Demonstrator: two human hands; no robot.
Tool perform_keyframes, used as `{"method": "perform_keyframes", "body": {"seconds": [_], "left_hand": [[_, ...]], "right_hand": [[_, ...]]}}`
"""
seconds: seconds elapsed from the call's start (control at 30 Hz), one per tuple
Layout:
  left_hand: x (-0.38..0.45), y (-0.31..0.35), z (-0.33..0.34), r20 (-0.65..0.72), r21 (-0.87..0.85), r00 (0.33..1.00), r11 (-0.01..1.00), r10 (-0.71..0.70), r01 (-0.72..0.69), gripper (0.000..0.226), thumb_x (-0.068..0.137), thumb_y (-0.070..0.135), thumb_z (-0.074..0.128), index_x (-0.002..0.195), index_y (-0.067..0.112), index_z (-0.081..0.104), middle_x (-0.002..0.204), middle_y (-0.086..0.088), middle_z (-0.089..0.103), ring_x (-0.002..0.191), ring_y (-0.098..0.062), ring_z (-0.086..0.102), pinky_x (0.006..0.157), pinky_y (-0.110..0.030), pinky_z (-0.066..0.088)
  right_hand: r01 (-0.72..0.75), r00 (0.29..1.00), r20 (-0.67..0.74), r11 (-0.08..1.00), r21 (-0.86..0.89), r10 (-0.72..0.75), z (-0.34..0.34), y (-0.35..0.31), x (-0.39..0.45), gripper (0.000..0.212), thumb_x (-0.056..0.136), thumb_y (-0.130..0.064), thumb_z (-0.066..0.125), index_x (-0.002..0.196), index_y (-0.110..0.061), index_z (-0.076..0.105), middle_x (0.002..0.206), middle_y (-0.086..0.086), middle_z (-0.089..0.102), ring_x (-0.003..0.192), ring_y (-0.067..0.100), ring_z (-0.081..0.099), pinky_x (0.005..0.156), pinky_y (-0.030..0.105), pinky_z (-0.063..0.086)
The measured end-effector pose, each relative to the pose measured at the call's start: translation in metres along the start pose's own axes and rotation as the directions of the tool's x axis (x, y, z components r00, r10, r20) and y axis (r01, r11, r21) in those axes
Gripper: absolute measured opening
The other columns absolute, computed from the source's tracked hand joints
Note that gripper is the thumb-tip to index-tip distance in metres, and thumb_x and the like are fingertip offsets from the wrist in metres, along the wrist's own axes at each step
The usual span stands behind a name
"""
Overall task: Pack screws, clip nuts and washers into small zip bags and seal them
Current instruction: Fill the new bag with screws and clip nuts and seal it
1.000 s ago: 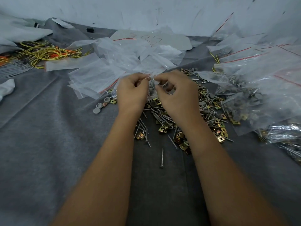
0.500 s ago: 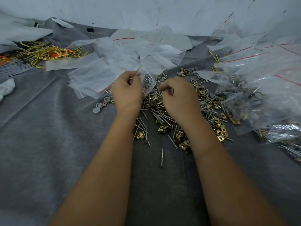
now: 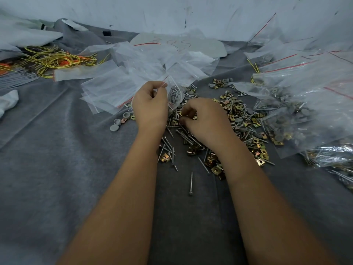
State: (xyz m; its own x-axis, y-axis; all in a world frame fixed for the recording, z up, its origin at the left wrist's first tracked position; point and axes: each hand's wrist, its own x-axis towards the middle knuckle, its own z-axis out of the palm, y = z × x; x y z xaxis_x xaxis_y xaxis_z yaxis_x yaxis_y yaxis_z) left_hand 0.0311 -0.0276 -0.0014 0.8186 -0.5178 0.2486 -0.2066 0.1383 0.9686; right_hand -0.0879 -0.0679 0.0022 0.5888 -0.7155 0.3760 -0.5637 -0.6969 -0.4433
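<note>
While the head camera looked down on the grey felt work surface (image 3: 57, 178), the following was recorded.

Left hand (image 3: 150, 106): raised above the parts heap, thumb and fingers pinched on the upper edge of a small zip bag (image 3: 174, 93) near its red seal line.

Small zip bag: hung from that pinch, tilted, holding screws and grey caps; its lower corner lay just beside the right hand.

Right hand (image 3: 205, 119): lowered onto the loose heap, fingers curled with tips drawn together at the parts; whether anything was gripped could not be told.

Loose heap (image 3: 240, 119): screws, brass-coloured clip nuts and grey washers spread on the felt under and right of both hands.

Single screw (image 3: 191, 183): lay apart, between the forearms.

Empty zip bags (image 3: 107, 88): piled behind the left hand.

Filled bags (image 3: 305, 104): stacked at the right edge.

Yellow wire bundle (image 3: 57, 62): far left, well apart.

Three grey caps (image 3: 117, 123): just left of the left wrist.
</note>
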Motion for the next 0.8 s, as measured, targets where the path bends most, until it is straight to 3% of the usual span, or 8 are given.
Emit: {"method": "perform_keyframes", "body": {"seconds": [0.1,0.27,0.4,0.53,0.63,0.8], "left_hand": [[0.0,-0.001,0.0,0.009,-0.008,1.0,1.0,0.003,-0.003,0.02,0.089,0.008,0.053,0.092,0.019,0.07,0.056,0.006,0.046,0.044,-0.004,0.035,0.051,-0.024,0.033],[0.0,-0.002,0.001,0.041,0.001,0.999,1.0,0.012,-0.012,0.017,0.088,0.009,0.055,0.087,0.022,0.067,0.051,0.009,0.046,0.043,-0.004,0.04,0.048,-0.024,0.036],[-0.002,-0.002,0.002,0.112,0.062,0.993,0.997,0.036,-0.043,0.02,0.087,0.011,0.058,0.079,0.028,0.064,0.045,0.012,0.045,0.041,-0.001,0.04,0.047,-0.023,0.036],[-0.005,0.001,0.001,0.161,0.04,0.984,0.995,0.079,-0.086,0.02,0.086,0.008,0.057,0.079,0.023,0.066,0.05,0.011,0.05,0.042,0.001,0.04,0.044,-0.019,0.037],[-0.007,0.002,0.001,0.158,-0.003,0.984,0.997,0.081,-0.081,0.016,0.086,0.003,0.055,0.087,0.011,0.069,0.059,0.0,0.055,0.043,0.001,0.044,0.043,-0.013,0.037],[-0.004,0.001,0.002,0.104,-0.016,0.994,0.999,0.038,-0.037,0.016,0.087,0.005,0.054,0.084,0.013,0.068,0.047,0.011,0.044,0.039,-0.001,0.036,0.04,-0.017,0.032]], "right_hand": [[-0.049,0.998,-0.025,0.999,0.021,0.049,0.002,0.003,0.001,0.009,0.085,-0.022,0.071,0.094,-0.021,0.069,0.091,-0.003,0.066,0.087,0.018,0.059,0.072,0.028,0.042],[-0.116,0.967,-0.217,0.989,0.088,0.133,-0.001,0.004,0.002,0.006,0.088,-0.018,0.064,0.092,-0.021,0.069,0.087,-0.006,0.066,0.08,0.013,0.06,0.07,0.03,0.05],[-0.017,0.921,-0.376,0.976,0.218,0.1,-0.007,-0.003,0.002,0.003,0.085,-0.019,0.066,0.085,-0.021,0.065,0.085,-0.007,0.061,0.08,0.009,0.057,0.07,0.023,0.047],[0.058,0.954,-0.3,0.992,0.111,-0.022,-0.003,-0.007,0.001,0.009,0.084,-0.02,0.069,0.093,-0.017,0.07,0.091,-0.003,0.053,0.089,0.017,0.054,0.076,0.033,0.046],[0.065,0.976,-0.21,0.997,0.04,-0.055,0.0,-0.007,0.0,0.016,0.088,-0.022,0.065,0.101,-0.017,0.073,0.095,0.003,0.052,0.092,0.022,0.052,0.076,0.041,0.047],[-0.018,0.968,-0.248,0.996,0.083,0.038,-0.007,-0.009,-0.001,0.023,0.095,-0.016,0.049,0.111,-0.02,0.065,0.101,-0.001,0.05,0.087,0.018,0.053,0.071,0.035,0.045]]}}
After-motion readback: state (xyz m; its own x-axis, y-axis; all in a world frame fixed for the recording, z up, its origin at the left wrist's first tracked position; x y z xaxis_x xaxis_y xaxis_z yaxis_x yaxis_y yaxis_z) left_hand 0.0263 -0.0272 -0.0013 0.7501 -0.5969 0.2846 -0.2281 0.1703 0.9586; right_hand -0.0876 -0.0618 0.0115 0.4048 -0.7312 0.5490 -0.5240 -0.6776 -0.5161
